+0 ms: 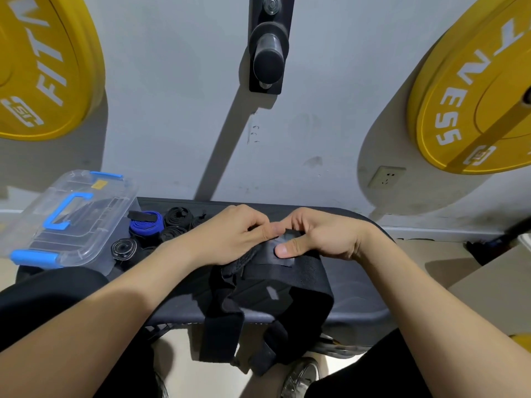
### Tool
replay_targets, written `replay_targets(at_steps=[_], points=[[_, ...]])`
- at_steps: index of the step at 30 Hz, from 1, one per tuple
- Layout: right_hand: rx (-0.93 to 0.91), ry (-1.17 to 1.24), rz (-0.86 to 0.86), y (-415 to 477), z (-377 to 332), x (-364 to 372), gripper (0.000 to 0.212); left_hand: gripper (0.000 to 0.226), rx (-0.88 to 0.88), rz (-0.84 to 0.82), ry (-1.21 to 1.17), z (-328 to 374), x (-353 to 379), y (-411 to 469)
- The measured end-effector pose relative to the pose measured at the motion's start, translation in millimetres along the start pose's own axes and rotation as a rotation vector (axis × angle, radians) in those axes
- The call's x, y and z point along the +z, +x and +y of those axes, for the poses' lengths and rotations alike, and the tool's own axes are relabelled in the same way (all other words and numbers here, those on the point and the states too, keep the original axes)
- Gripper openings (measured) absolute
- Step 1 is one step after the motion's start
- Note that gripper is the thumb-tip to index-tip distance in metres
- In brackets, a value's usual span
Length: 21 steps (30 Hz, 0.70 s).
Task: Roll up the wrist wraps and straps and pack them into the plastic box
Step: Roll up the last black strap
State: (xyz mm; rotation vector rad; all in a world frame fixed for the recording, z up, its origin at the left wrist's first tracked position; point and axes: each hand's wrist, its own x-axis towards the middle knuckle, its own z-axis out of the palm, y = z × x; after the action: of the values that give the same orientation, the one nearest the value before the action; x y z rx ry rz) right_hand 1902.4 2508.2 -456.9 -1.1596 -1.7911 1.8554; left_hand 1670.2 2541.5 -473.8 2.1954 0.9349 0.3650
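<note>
1. Far left, on the wall: yellow plate [43,61], white lettering, partly out of view.
2. Left end of bench [356,285]: clear box [86,239] with blue handle and blue latches, lid on. Dark shapes show through it; cannot tell whether they are inside or beneath.
3. Just right of the box, on the bench: grey-edged roll [124,249] nearest the front. Behind it a blue roll [143,225]. Further right a cluster of black rolls [178,216], touching each other. All are outside the box.
4. Left hand [232,234]: fingers curled, tips pinching the near end of the black wrap [301,271] at mid-bench. Forearm crosses in front of the rolls.
5. Centre, on the wall above the hands: black peg [268,53] on a black mount.
6. The wrap lies mostly unrolled. A broad band runs across the bench under both hands. It loops at the front edge, and two tails hang over the edge towards the floor. A bunched, frayed part sits below the left hand.
7. Right hand [321,234]: fingers curled over the wrap's end, thumb pressed flat on the band. The hands' fingertips meet at the same spot.
8. Below the bench edge: a grey shoe [301,374] on the floor.
9. Right, low on the wall: white socket [386,177].
10. Far right: second yellow plate [474,110], mounted on the wall.
</note>
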Motion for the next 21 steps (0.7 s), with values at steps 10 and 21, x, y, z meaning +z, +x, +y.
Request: replay_targets(at_steps=[10,21], points=[[-0.025,0.042,0.210,3,-1,-14,0.010,0.031,-0.093,-0.272,-0.708,-1,-17,-13],[0.252,0.137,0.313,-5,11,36,0.036,0.029,-0.407,0.400,-1.158,15,-2,19]])
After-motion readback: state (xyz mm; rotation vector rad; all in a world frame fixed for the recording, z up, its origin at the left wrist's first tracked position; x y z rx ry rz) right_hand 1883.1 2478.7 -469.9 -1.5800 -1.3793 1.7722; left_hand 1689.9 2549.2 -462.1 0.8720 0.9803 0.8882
